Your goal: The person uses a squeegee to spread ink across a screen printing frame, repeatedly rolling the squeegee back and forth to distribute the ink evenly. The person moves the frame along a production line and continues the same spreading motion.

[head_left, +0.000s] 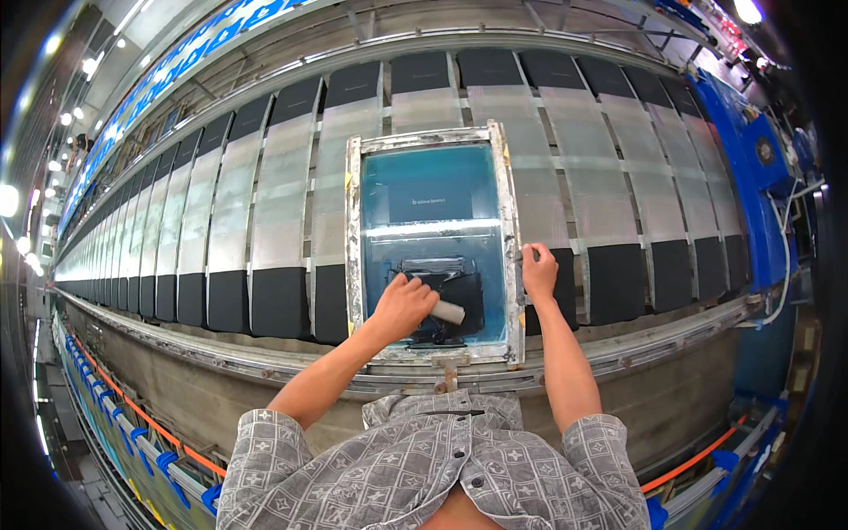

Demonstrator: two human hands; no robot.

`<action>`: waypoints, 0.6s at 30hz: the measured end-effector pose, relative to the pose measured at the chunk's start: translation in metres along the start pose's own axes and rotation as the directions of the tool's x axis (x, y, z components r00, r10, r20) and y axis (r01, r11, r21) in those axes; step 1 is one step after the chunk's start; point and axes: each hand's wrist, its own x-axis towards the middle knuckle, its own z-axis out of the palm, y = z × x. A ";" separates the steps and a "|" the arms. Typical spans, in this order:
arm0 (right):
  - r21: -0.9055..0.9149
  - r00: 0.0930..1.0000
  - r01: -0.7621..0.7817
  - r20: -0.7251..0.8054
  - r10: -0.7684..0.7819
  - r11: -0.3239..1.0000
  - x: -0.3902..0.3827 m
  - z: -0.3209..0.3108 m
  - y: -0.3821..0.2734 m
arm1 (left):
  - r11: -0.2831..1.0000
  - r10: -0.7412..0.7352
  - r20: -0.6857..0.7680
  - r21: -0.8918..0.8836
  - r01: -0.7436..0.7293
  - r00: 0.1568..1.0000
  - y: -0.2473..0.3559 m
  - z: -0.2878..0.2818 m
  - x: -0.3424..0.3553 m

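Note:
A screen-printing frame (pixel 355 221) with blue mesh (pixel 424 177) lies across the pale boards in front of me. My left hand (pixel 402 305) is closed on a squeegee (pixel 449 311) over dark ink (pixel 464 283) in the screen's near half. The squeegee's pale end sticks out to the right of my fingers; the rest is partly hidden. My right hand (pixel 539 265) has its fingers curled round the frame's right side.
A long row of printing boards (pixel 230 212) with black pieces at both ends runs left and right. Along the near side is a metal rail (pixel 601 353). A blue machine (pixel 755 150) with cables stands at the right. An orange hose (pixel 159 428) runs below.

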 end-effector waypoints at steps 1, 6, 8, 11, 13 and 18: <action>0.014 1.000 -0.001 0.001 0.001 1.000 0.001 -0.002 -0.001 | 0.994 -0.110 -0.056 -0.016 0.109 0.992 -0.002 -0.002 0.001; -0.059 0.998 -0.004 0.056 0.007 0.998 0.012 0.004 0.001 | 0.968 -0.250 -0.108 -0.034 0.248 0.962 -0.032 0.024 0.032; -0.080 0.996 -0.014 0.090 0.021 0.997 0.014 0.001 0.001 | 0.960 -0.271 -0.093 -0.099 0.262 0.958 -0.034 0.022 0.034; -0.108 0.993 -0.008 0.112 0.020 0.994 0.013 -0.004 -0.003 | 0.938 -0.291 -0.125 -0.233 0.257 0.948 -0.040 0.030 0.026; -0.135 0.988 -0.010 0.148 0.030 0.991 0.014 -0.006 -0.005 | 0.910 -0.317 -0.154 -0.326 0.255 0.936 -0.045 0.033 0.018; -0.429 0.941 0.293 0.289 -0.177 0.855 0.025 -0.015 -0.021 | 0.919 -0.260 -0.204 -0.353 0.176 0.944 -0.044 0.020 0.005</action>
